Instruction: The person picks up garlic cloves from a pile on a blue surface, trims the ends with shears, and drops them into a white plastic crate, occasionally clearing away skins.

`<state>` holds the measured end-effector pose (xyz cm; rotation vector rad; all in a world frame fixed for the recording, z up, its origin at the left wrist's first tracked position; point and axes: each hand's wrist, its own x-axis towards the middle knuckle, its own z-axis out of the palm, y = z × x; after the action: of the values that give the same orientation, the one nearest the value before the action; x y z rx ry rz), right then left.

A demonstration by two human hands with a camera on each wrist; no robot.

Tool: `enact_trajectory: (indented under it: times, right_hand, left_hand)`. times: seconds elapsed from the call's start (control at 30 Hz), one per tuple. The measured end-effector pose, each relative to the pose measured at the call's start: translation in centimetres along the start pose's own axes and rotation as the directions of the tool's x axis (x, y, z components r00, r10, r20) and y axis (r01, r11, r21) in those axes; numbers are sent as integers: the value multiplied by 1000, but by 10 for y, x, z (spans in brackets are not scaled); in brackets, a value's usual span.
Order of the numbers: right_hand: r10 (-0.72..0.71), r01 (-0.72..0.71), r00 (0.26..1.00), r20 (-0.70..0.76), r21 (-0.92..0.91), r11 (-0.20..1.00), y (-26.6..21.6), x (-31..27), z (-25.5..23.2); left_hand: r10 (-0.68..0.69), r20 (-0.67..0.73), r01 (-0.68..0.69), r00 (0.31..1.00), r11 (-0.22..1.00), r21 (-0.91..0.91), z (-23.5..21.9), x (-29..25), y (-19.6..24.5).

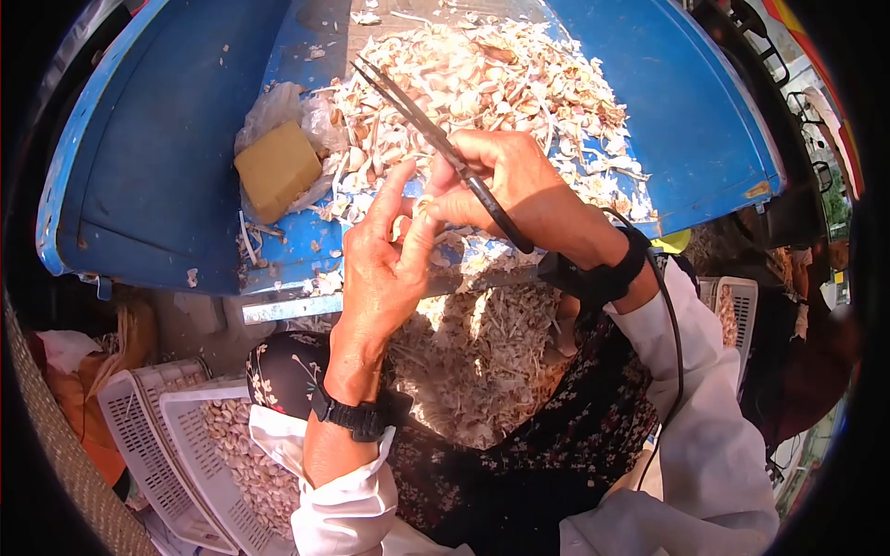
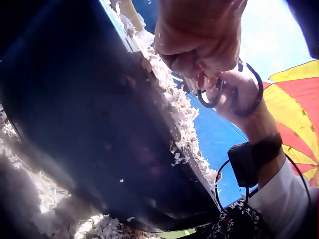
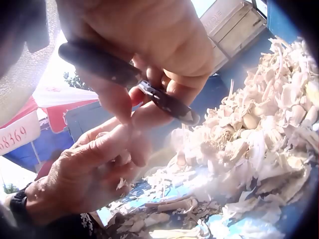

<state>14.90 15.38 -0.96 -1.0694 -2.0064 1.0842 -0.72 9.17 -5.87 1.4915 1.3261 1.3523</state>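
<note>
In the head view my left hand [image 1: 385, 264] pinches a pale garlic clove [image 1: 422, 206] between thumb and fingers, over the front edge of a blue metal tray [image 1: 691, 120]. Scissors [image 1: 408, 107] lie in the grip of my right hand [image 1: 533, 190], blades toward the far left and slightly apart. The right thumb and fingertips meet the left fingertips at the clove. Black scissor handles [image 2: 260, 84] also show in the left wrist view. Fingers mostly hide the clove in both wrist views. Behind the hands spreads a heap of garlic cloves and dry skins [image 1: 482, 83].
A yellowish block [image 1: 278, 171] sits with clear plastic on the tray's left side. Peelings [image 1: 473, 371] pile up below the tray's edge, between the person's legs. White crates [image 1: 185, 398], one with garlic cloves, stand at lower left. A cable [image 1: 681, 371] runs along the right sleeve.
</note>
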Motion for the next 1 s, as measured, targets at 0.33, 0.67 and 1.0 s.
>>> enact_trajectory:
  times: [0.33,0.67,1.0]
  right_hand:
    - [237,-185,959,-156,289,939,-14,-10,-24]
    - [15,-114,986,-169,-596,795,20,9,13]
    - [-117,58,974,-192,-289,955,-5,5,14]
  left_hand:
    - [-347,42,325,937,818,-476,-15,5,13]
    - [-445,51,319,894,553,-770,-16,5,-2]
    - [-384,39,366,922,837,-407,6,3,-7]
